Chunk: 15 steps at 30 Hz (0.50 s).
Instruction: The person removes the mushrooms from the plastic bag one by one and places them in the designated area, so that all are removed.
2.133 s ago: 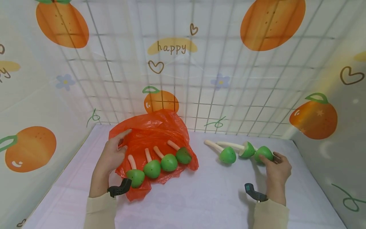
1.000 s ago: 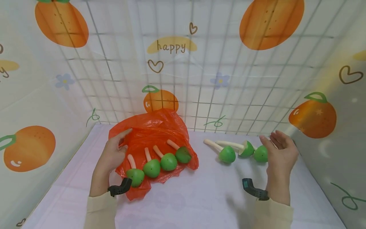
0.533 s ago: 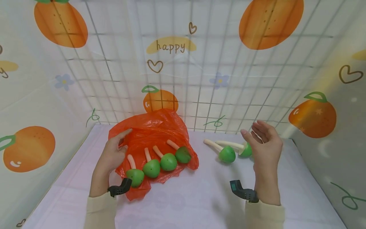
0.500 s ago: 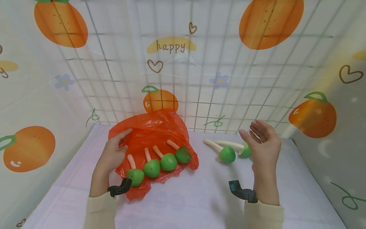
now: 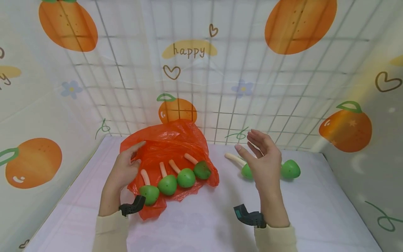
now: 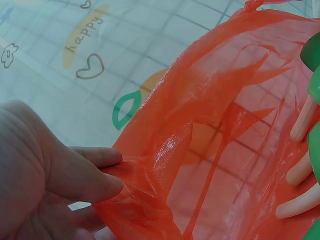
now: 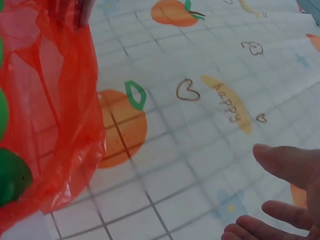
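My left hand (image 5: pixel 124 170) pinches the left edge of a red plastic bag (image 5: pixel 176 134) between thumb and fingers, and the left wrist view shows its film (image 6: pixel 150 195) bunched there. Several toy mushrooms with green caps and pale stems lie in a slanting row on the bag, among them a front-left mushroom (image 5: pixel 168 185). My right hand (image 5: pixel 266 159) is raised with fingers apart and holds nothing. It overlaps three more mushrooms at the right; a right-hand cap (image 5: pixel 290 169) and a pale stem (image 5: pixel 234 159) show beside it, the rest hidden.
A white cloth printed with oranges covers a wire grid (image 5: pixel 220 80) behind the table (image 5: pixel 195 227). Cloth side walls (image 5: pixel 31 105) stand left and right. A black wrist camera (image 5: pixel 250 216) is strapped on each wrist.
My right hand has let go of the rightmost mushroom cap, lifted and moved left over the other loose mushrooms. The left hand and the bag have stayed in place.
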Tool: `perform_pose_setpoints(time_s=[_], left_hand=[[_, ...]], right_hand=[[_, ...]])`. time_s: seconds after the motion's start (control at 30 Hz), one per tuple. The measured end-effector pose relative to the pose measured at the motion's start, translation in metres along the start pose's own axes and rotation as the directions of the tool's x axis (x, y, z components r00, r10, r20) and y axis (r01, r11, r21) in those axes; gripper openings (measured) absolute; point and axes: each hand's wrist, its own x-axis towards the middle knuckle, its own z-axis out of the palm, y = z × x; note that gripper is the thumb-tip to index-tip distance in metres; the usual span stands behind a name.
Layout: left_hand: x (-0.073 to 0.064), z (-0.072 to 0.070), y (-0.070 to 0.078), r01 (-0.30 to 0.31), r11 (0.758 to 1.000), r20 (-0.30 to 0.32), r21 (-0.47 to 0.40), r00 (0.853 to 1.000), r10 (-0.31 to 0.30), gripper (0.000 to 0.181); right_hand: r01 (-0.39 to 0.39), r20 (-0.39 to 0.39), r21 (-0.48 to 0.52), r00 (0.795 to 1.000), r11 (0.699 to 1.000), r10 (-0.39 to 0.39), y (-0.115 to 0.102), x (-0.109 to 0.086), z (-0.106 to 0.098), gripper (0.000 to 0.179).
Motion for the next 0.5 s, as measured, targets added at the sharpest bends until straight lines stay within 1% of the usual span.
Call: perform_pose_setpoints(time_s=[0.23, 0.5], left_hand=[[0.0, 0.0, 0.0, 0.001, 1.0, 0.005, -0.01, 1.0, -0.001, 0.061], [0.001, 0.0, -0.001, 0.009, 1.0, 0.004, -0.002, 1.0, -0.009, 0.062]], right_hand=[[0.02, 0.088, -0.039, 0.996, 0.999, -0.016, 0.001, -0.008, 0.022, 0.06], [0.055, 0.192, -0.078, 0.981, 0.995, -0.039, 0.005, -0.02, 0.048, 0.062]])
